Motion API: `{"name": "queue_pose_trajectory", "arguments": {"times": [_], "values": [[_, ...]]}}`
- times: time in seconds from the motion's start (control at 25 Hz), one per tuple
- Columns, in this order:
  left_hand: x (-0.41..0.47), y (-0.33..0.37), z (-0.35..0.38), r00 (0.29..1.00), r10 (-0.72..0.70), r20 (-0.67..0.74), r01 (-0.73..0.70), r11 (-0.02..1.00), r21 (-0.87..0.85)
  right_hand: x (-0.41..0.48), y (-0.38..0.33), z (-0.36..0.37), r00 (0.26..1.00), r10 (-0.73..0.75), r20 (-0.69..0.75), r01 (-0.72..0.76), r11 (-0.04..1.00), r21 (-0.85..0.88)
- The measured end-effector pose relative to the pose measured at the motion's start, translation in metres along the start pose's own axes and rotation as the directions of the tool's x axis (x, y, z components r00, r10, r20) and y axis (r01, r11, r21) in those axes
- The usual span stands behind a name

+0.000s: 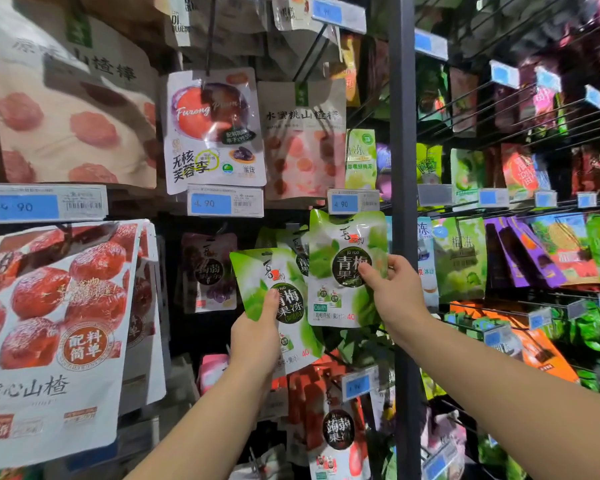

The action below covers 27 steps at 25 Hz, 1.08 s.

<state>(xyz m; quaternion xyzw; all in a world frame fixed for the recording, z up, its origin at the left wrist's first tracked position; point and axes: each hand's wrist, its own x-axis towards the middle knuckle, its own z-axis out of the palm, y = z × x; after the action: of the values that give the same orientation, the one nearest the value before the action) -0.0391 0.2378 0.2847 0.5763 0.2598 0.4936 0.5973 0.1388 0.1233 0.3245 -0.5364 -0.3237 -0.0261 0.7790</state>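
I face a shop rack hung with snack pouches. My left hand (257,337) grips a green and white jelly pouch (262,282) from below, its thumb lying on the front. My right hand (390,289) pinches a second, matching green pouch (343,251) at its right side, held higher and up against the rack under a blue price tag (343,203). More green pouches (291,242) of the same kind hang behind and between the two.
A dark upright post (404,202) stands just right of my right hand. Large red-fruit bags (49,323) fill the left. A purple pouch (208,271) hangs left of my left hand. Red pouches (336,427) hang below. Wire shelves with packets (534,251) run to the right.
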Motion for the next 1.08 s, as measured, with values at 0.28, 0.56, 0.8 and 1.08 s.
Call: {"name": "queue_pose_trajectory", "arguments": {"times": [0.28, 0.56, 0.8, 1.08], "values": [[-0.006, 0.01, 0.0, 1.0, 0.005, -0.007, -0.005, 1.0, -0.029, 0.004, 0.001, 0.002, 0.996, 0.087, 0.012, -0.087, 0.994, 0.059], [-0.001, 0.024, 0.0, 1.0, 0.02, -0.006, -0.02, 0.999, -0.028, -0.016, 0.001, -0.011, 0.965, 0.032, 0.262, -0.028, 0.999, -0.018], [-0.006, 0.034, -0.003, 0.993, 0.094, 0.07, -0.086, 0.991, -0.1, -0.033, -0.001, -0.01, 0.924, 0.019, 0.383, 0.068, 0.975, -0.211], [-0.015, 0.03, -0.001, 0.969, 0.243, -0.039, -0.244, 0.968, -0.052, -0.036, 0.001, -0.004, 0.907, 0.233, 0.35, -0.161, 0.961, -0.223]]}}
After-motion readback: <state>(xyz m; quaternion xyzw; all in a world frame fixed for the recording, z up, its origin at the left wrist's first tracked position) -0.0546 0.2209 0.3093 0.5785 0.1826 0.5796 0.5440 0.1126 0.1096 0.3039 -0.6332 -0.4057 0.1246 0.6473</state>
